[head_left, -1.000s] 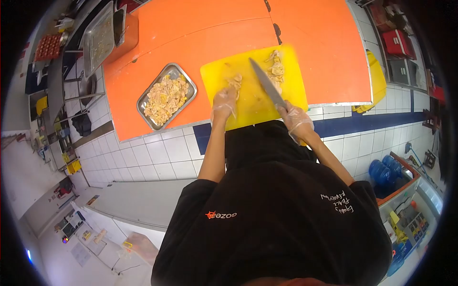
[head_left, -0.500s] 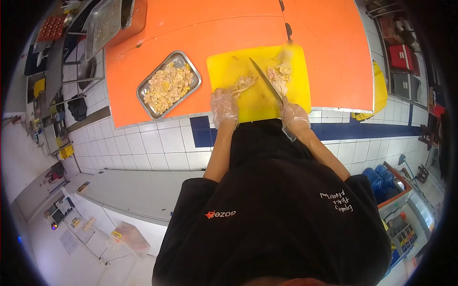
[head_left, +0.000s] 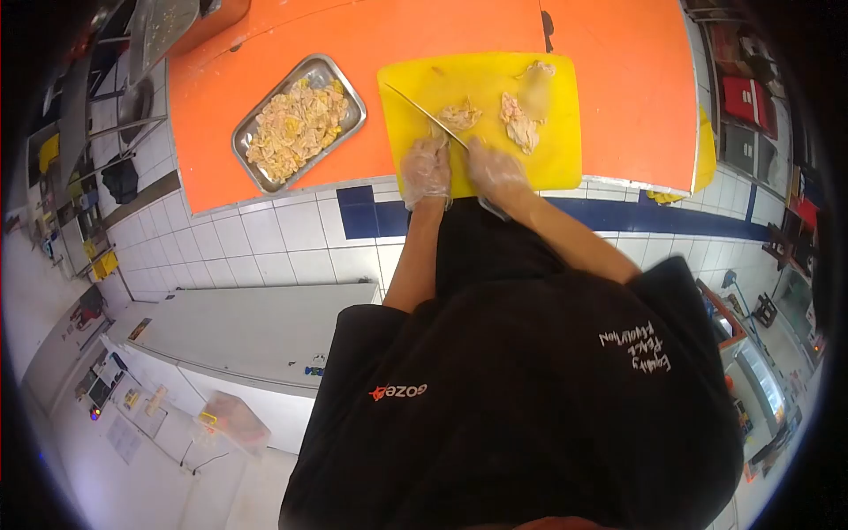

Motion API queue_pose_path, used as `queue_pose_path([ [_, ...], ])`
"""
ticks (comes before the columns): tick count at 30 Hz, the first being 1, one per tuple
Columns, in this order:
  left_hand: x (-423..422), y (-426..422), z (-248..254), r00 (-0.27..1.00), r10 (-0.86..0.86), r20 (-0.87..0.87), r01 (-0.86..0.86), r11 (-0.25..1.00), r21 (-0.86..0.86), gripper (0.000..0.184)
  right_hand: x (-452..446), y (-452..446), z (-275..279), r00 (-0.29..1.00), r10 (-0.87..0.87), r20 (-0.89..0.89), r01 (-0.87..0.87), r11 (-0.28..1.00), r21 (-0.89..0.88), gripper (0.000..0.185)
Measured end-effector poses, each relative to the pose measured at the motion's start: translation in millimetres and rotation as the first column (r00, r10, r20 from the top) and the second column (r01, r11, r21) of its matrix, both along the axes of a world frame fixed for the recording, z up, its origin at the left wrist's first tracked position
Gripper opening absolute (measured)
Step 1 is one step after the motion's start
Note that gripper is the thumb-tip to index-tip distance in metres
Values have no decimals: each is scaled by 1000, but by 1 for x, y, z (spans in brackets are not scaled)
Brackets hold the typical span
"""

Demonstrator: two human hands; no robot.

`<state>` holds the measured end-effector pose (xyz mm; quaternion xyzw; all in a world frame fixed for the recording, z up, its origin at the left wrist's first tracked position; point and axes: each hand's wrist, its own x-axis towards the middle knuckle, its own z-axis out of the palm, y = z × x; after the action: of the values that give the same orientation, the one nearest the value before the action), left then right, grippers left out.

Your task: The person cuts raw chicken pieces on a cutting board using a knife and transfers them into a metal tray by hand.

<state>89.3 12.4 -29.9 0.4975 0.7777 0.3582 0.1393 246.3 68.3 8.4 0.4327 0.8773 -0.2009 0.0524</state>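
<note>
My right hand (head_left: 496, 170), in a clear plastic glove, is closed around the handle of a long knife (head_left: 422, 110). The blade slants up and left over the yellow cutting board (head_left: 406, 78), passing just beyond the fingers of my gloved left hand (head_left: 427, 170). That hand is curled at the board's near edge, by a small heap of pale meat (head_left: 460, 115); what its fingers grip is hidden. More meat, a pinkish pale piece (head_left: 519, 125), lies to the right on the board. Left of the board, a metal tray (head_left: 358, 106) holds many cut meat pieces (head_left: 299, 128).
The orange tabletop (head_left: 632, 97) extends around the board and tray. A metal container (head_left: 168, 26) stands at the far left corner. White wall tiles (head_left: 300, 256) with blue ones show below the table edge. A long white appliance (head_left: 247, 322) is at lower left.
My right hand has moved left with the knife, bringing the blade from between the meat heaps to beside my left hand. The camera view has shifted, so the table sits higher in it.
</note>
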Motion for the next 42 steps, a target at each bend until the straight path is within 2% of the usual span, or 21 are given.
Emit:
queue_pose_path([
  [2,2,-2,-1,999,15,-37,-18,995,-93,11,-39,26,-1,996,4,-91,-9,998,-56,28],
  [6,-1,-5,-7,997,-2,-77,-5,995,-96,13,-39,29,-5,998,34,-50,-37,998,-54,30],
  [8,0,1,2,996,38,85,-45,995,89,14,17,1,0,996,65,-62,-67,997,-39,29],
  [10,3,2,2,993,83,89,-89,994,67,14,48,-19,38,975,32,220,10,982,-189,26],
  [11,5,0,-1,989,123,81,-127,991,39,15,50,-23,38,972,43,230,2,981,-192,26],
  [13,5,3,-10,990,118,72,-121,992,39,14,42,-24,32,954,-51,294,120,967,-224,26],
  [15,3,-6,-9,994,91,59,-92,996,17,14,19,-9,17,1000,6,18,-4,995,-102,26],
  [17,2,-2,9,997,67,50,-56,980,-190,22,-36,25,18,997,-60,57,72,971,-229,24],
  [20,-2,-8,-22,999,33,13,-31,992,-125,24,-62,42,10,999,-15,43,21,987,-162,24],
  [24,-2,-4,2,997,69,21,-66,989,-130,18,28,-12,13,997,7,71,4,989,-149,34],
  [26,0,-1,13,978,149,143,-142,988,-63,25,60,-33,31,997,14,77,-4,992,-125,37],
  [28,-3,-3,9,984,123,132,-113,991,-76,27,61,-34,40,926,-89,366,224,912,-344,39],
  [29,-4,-9,8,988,90,124,-77,991,-108,29,55,-33,35,930,-94,355,223,912,-344,39],
  [31,-8,-12,10,992,66,109,-51,989,-136,29,32,-20,16,992,-98,82,116,959,-257,34],
  [35,-17,-15,31,992,30,125,4,963,-268,34,-19,8,30,977,-169,128,201,932,-303,35],
  [38,-26,-10,40,984,22,178,18,976,-217,38,24,10,41,978,-146,150,188,930,-317,37],
  [42,-11,20,75,961,24,276,13,991,-130,42,71,18,50,943,-281,180,323,903,-284,40],
])
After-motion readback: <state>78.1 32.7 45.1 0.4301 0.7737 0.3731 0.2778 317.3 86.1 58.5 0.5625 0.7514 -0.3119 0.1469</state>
